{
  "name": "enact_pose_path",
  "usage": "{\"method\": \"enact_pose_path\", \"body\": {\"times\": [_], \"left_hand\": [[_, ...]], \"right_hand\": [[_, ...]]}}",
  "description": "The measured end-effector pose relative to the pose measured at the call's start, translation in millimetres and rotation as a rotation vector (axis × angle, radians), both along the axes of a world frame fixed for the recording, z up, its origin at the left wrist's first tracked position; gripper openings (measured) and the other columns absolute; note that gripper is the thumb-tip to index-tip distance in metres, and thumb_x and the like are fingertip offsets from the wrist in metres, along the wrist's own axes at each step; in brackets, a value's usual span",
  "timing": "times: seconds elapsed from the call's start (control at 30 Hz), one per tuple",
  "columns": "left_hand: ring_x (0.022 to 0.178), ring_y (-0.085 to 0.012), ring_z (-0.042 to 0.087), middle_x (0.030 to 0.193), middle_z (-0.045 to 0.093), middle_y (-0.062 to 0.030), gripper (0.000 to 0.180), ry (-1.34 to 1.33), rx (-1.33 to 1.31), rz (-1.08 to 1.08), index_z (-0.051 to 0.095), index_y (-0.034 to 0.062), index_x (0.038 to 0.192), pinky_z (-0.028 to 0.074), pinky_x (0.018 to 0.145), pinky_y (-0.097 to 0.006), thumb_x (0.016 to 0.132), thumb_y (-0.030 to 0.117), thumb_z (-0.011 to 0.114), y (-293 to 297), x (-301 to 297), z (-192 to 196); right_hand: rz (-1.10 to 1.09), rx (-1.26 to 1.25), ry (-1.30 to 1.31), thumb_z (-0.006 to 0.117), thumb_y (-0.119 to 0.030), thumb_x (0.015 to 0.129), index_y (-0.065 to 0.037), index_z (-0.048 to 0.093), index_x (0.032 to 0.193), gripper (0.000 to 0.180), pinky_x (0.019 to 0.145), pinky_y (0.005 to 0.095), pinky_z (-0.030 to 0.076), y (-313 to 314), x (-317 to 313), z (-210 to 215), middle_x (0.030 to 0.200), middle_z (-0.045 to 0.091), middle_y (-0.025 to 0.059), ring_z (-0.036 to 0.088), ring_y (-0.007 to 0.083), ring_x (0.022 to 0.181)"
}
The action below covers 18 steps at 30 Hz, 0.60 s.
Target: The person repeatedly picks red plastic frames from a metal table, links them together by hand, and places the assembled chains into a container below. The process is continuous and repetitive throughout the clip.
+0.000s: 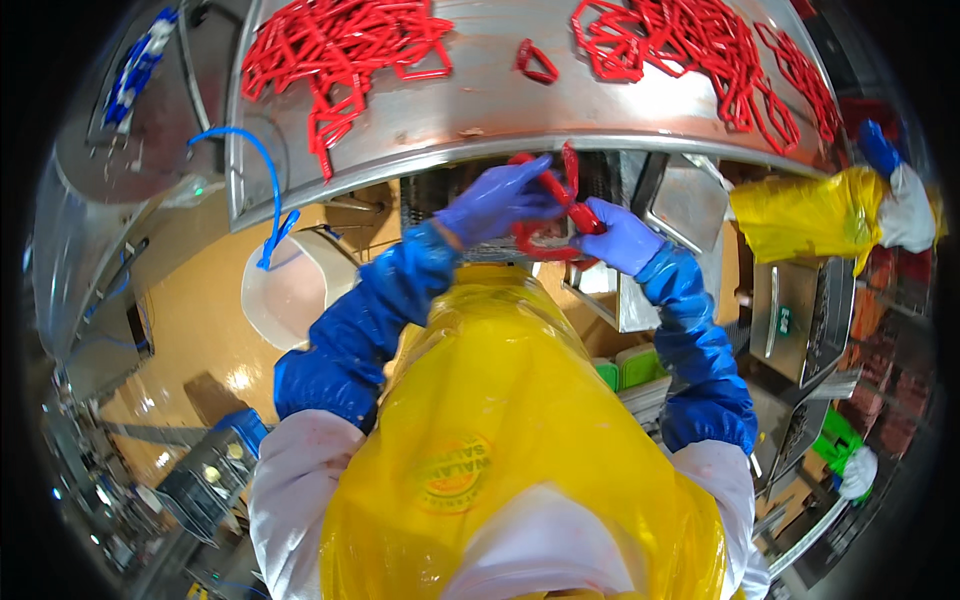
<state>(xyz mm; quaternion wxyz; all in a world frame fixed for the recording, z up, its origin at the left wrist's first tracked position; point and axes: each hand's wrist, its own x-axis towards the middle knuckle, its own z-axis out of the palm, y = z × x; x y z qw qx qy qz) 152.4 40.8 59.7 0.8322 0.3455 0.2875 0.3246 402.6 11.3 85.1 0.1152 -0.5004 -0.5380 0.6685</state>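
In purple gloves, both hands hold a string of red sausage links (545,251) just off the near edge of a steel table (490,100). My left hand (497,203) is closed on the string at its left side, some fingers partly hidden. My right hand (622,238) pinches a link at the right. Part of the string loops down between the hands, over my yellow apron's top. Beyond, on the table, lie a big heap of red sausage links (340,50) at left and another heap (690,50) at right. A short loose piece (537,62) rests between them.
A white tub (285,290) stands at left below the table, near a blue hose (262,160). Dark crates (425,200) and a steel container (690,205) are under the table edge. A co-worker in a yellow apron (810,215) stands at right.
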Motion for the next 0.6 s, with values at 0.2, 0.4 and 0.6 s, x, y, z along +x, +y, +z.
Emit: {"method": "enact_pose_path", "body": {"times": [0.2,0.4,0.6], "left_hand": [[0.093,-0.0208,0.065,0.091,0.068,-0.0088,0.040,0.404,0.737,0.024,0.066,-0.0006,0.102,0.053,0.085,-0.038,0.079,0.027,0.083,-22.6,56.4,-18.9],[0.089,-0.0148,0.066,0.096,0.068,-0.0064,0.023,0.305,0.109,-0.444,0.065,0.0025,0.107,0.055,0.079,-0.032,0.091,0.018,0.071,27.6,162.1,-143.0],[0.081,-0.0211,0.071,0.091,0.070,-0.0098,0.031,0.454,0.048,-0.074,0.066,0.0009,0.111,0.060,0.070,-0.033,0.091,0.025,0.069,112.1,317.5,-185.5]], "right_hand": [[0.037,0.516,-0.122,0.074,-0.023,0.086,-0.006,0.060,0.117,0.038,0.079,0.0433,0.055,-29.6,18.6,52.4,0.096,0.069,0.0213,0.068,0.0390,0.093],[-0.735,0.466,-0.181,0.077,-0.015,0.086,-0.005,0.066,0.114,0.032,0.071,0.0294,0.055,18.3,209.1,-20.8,0.093,0.069,0.0037,0.062,0.0112,0.075],[-1.011,0.364,-0.673,0.084,-0.028,0.079,-0.007,0.069,0.114,0.044,0.077,0.0344,0.057,62.4,355.3,-176.3,0.096,0.073,0.0090,0.069,0.0185,0.082]]}}
